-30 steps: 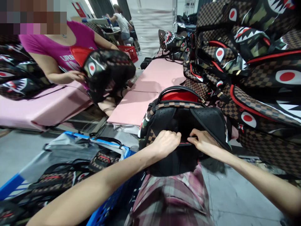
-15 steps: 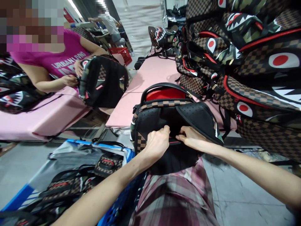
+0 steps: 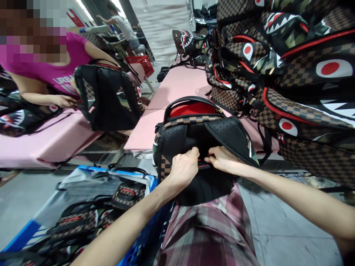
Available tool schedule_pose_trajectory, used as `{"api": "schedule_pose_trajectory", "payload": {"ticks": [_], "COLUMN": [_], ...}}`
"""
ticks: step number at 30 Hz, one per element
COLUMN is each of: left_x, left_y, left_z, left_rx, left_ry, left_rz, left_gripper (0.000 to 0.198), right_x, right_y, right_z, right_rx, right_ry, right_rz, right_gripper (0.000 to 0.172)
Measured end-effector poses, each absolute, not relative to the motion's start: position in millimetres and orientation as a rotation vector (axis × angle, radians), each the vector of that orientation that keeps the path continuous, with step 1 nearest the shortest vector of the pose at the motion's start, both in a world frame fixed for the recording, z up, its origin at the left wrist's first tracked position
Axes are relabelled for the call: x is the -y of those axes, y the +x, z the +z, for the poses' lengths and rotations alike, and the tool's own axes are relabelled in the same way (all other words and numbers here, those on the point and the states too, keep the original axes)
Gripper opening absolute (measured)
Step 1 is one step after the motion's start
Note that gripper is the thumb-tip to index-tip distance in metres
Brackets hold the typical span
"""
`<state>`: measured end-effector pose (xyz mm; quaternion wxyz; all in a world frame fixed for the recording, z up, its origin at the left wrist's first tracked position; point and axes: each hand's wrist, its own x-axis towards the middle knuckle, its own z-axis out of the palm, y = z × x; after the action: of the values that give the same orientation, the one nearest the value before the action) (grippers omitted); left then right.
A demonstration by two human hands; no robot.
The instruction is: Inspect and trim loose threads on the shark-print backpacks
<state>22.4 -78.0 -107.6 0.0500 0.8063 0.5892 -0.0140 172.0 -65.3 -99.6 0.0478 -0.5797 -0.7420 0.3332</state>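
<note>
A black backpack (image 3: 191, 190) with brown check trim leans upright between my lap and the pink table edge, its back panel facing me. The top gapes, showing red lining (image 3: 191, 109) under the black carry handle. My left hand (image 3: 186, 162) is closed at the middle of the back panel, knuckles up. Close beside it, my right hand (image 3: 219, 159) pinches at the same spot, under a padded shoulder strap (image 3: 233, 135). A thin red strip (image 3: 203, 166) shows between the hands. What the fingertips grip is hidden.
Checked shark-face backpacks (image 3: 310, 118) are piled at the right of the pink table (image 3: 177, 88). A blue crate (image 3: 30, 229) with small checked bags stands at lower left. Across from it, a person in a magenta shirt (image 3: 79, 44) handles another black backpack (image 3: 108, 99).
My hands stay at the same place on the backpack, with the right hand's fingers slightly shifted. The other person's backpack has moved left and turned more upright.
</note>
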Motion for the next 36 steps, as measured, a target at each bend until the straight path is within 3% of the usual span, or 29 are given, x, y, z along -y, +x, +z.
{"api": "schedule_pose_trajectory", "payload": {"ticks": [5,10,14,19,25,36], "left_x": [80,87,80,67,68,86], "left_y": [16,-5,-5,14,24,25], "left_z": [-107,-94,-91,-90,-90,-107], "left_rx": [-1.767,-1.127,-1.362,-1.457,-1.443,-1.542], "left_ry": [2.423,2.480,2.393,2.452,2.512,2.609], "left_rz": [0.140,0.275,0.316,-0.046,-0.172,0.038], "left_gripper": [0.020,0.040,0.033,0.024,0.024,0.018], "right_x": [63,61,61,61,62,73], "right_y": [180,192,191,187,191,209], "right_z": [-107,-112,-113,-110,-111,-99], "right_rx": [2.182,2.053,2.048,2.008,2.014,2.115], "right_ry": [-1.775,-1.824,-1.809,-1.881,-1.906,-1.758], "right_rz": [0.996,0.993,0.972,1.024,0.961,1.047], "right_gripper": [0.015,0.019,0.018,0.018,0.021,0.017]}}
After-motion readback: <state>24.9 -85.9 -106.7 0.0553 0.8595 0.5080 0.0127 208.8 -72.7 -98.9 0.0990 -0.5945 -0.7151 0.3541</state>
